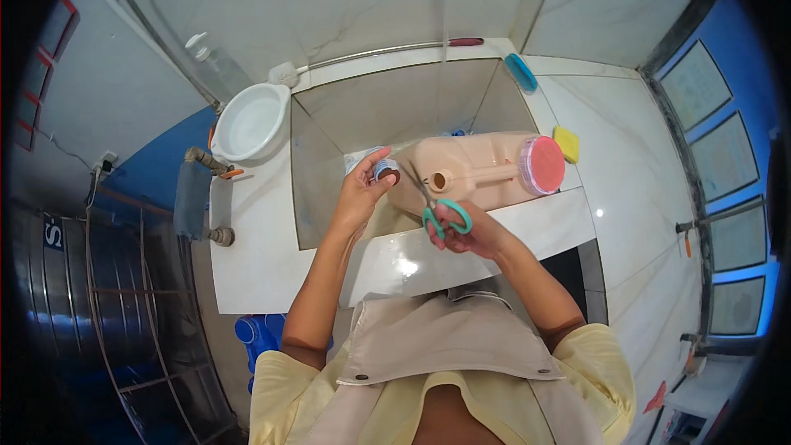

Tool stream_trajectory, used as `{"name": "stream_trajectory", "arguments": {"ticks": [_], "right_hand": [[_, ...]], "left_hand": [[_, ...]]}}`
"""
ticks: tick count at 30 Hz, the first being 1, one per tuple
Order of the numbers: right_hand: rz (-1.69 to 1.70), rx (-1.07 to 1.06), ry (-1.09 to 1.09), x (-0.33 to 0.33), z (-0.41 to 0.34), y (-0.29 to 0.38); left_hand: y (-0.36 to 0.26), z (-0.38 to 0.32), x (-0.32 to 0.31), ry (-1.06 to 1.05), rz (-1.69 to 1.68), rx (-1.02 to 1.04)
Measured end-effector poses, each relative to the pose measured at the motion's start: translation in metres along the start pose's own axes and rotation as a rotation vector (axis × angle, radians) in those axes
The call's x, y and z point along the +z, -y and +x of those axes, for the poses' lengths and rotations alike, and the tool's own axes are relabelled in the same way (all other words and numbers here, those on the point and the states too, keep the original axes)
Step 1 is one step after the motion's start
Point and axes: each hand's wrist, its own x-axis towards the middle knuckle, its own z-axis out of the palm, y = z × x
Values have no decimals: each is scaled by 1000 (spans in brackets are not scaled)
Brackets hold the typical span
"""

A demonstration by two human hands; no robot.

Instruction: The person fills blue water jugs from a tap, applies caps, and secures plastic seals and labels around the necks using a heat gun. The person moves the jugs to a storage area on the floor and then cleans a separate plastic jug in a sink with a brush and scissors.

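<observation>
My left hand (359,191) pinches a small brown cap (388,178) that has a piece of blue-and-white plastic film around it. In my right hand (463,232) is a pair of scissors (457,216) with teal handles, my fingers through the loops. Its narrow blades point up and left towards the cap, apparently a little apart from it. Behind both hands a peach-coloured plastic jug (476,148) lies across the tiled sink basin (383,96). The jug's small spout (440,182) is uncovered, and a pink lid (546,165) covers its right end.
At left stand a white plastic basin (254,123) and a tap pipe (204,161) with an orange handle. A long-handled brush (377,52) lies along the back ledge. On the right are a blue scrub brush (520,73) and a yellow sponge (565,144). Blue containers (256,330) stand below.
</observation>
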Motion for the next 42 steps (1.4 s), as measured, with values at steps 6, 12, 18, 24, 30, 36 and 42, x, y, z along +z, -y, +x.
{"name": "stream_trajectory", "arguments": {"ticks": [6,12,18,24,30,36,42], "right_hand": [[105,98,116,35,34,-13],[129,54,90,66,54,-29],[-10,-116,-189,75,69,-22],[-829,-631,-380,85,86,-11],[-1048,-647,-289,106,88,1],[-1180,-924,-419,119,101,-22],[-850,-908,-438,118,113,-32]], "left_hand": [[-6,-27,-32,-135,-24,101],[-19,-50,-50,-197,-125,123],[-11,-75,-56,-39,-37,34],[-16,-70,-65,-39,-32,97],[-26,-80,-76,-28,107,118],[-36,-91,-73,-127,342,166],[-41,-96,-84,-91,485,145]]}}
